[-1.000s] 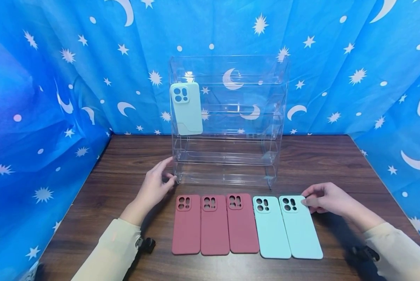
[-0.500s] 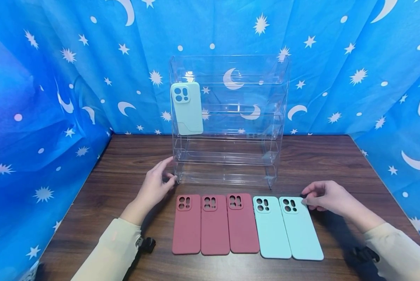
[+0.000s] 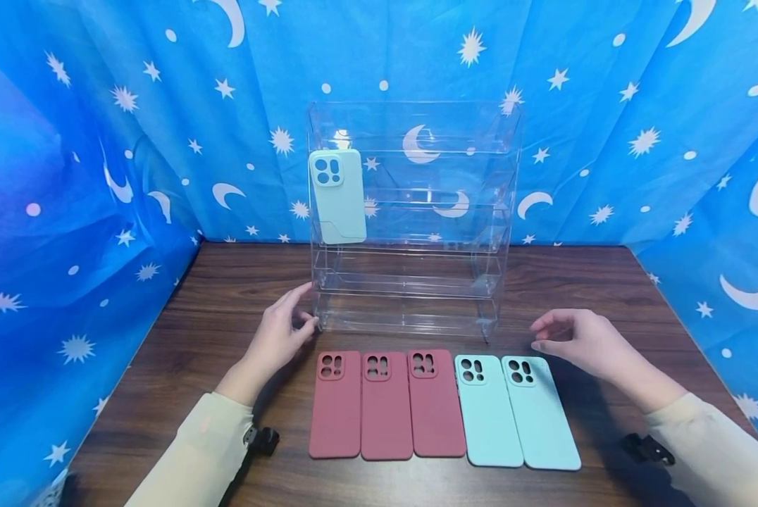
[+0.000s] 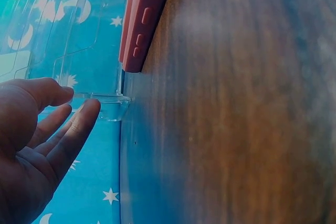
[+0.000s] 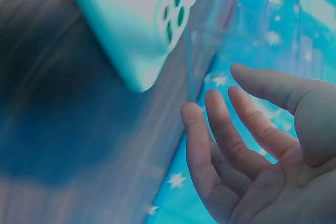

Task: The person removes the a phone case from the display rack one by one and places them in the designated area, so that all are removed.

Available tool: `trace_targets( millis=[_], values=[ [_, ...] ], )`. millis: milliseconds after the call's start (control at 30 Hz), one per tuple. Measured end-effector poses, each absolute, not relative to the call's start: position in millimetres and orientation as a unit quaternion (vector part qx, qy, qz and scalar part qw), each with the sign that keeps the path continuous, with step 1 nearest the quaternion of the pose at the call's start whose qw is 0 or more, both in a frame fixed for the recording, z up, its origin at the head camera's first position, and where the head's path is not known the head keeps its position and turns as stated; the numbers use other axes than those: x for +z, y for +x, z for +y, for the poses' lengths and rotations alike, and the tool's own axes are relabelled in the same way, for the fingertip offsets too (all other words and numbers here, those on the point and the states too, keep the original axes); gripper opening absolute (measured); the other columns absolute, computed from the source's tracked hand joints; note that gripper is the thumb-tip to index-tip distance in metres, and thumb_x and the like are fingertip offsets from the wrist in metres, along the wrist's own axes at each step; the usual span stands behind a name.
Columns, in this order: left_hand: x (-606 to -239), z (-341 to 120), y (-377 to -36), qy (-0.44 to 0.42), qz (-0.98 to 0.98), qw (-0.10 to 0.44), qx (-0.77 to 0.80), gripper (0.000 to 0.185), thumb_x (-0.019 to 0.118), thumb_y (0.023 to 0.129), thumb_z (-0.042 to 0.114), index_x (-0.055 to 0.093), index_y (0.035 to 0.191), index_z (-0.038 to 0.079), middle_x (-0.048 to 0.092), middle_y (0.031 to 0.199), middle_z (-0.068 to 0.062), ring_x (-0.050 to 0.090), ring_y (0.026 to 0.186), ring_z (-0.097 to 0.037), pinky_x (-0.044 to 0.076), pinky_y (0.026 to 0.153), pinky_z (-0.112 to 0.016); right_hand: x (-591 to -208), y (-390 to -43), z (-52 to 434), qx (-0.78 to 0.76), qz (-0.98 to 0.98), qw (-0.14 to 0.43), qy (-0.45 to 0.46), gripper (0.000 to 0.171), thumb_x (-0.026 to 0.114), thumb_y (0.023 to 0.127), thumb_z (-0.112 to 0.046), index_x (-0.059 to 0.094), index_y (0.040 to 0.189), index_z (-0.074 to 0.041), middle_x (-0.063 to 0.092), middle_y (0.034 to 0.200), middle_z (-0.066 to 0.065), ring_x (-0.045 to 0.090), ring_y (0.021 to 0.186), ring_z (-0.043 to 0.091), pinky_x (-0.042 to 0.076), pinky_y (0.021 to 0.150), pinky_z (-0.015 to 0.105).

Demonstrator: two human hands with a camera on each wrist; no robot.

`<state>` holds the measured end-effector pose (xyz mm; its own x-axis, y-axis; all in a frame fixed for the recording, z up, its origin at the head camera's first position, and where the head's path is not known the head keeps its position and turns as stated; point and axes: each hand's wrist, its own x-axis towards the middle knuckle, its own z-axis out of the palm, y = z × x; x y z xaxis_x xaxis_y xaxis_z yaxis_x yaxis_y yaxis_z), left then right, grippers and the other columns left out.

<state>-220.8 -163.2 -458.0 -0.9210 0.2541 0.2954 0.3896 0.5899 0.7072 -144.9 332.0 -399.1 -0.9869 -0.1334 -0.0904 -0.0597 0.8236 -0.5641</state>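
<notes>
A clear tiered display rack [image 3: 411,327] stands on the table, with one mint phone case [image 3: 341,204] upright at its left side. My left hand [image 3: 282,329] rests its fingertips against the rack's lower left corner, fingers fairly straight. On the table lie three dark red phone cases [image 3: 387,415] and two mint ones, side by side. Just above the top right corner of the rightmost mint phone case [image 3: 547,422] hovers my right hand [image 3: 588,341], fingers loosely bent and holding nothing. In the right wrist view a gap separates that hand [image 5: 247,156] from the mint case [image 5: 131,19].
A wooden table [image 3: 239,271] carries everything. Blue cloth [image 3: 582,105] with moons and stars hangs behind and at both sides. Dark wrist cameras show below both hands.
My right hand has let go of the rightmost mint phone case's corner and lifted slightly away. That case shifted very slightly. My left hand has stayed at the rack.
</notes>
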Motion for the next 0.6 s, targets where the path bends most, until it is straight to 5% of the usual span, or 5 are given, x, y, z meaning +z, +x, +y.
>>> trace_targets(
  millis=[600],
  values=[
    [-459, -164, -221, -0.177, -0.895, 0.089, -0.401, 0.068, 0.073, 0.091, 0.000, 0.047, 0.153, 0.010, 0.065, 0.122, -0.014, 0.071, 0.075, -0.018, 0.057, 0.051, -0.023, -347, -161, 262, -0.313, 0.942, -0.008, -0.118, 0.016, 0.076, 0.092, -0.015, 0.074, 0.108, -0.016, 0.076, 0.098, 0.001, 0.071, 0.087, 0.015, 0.060, 0.075, 0.026]
  ],
)
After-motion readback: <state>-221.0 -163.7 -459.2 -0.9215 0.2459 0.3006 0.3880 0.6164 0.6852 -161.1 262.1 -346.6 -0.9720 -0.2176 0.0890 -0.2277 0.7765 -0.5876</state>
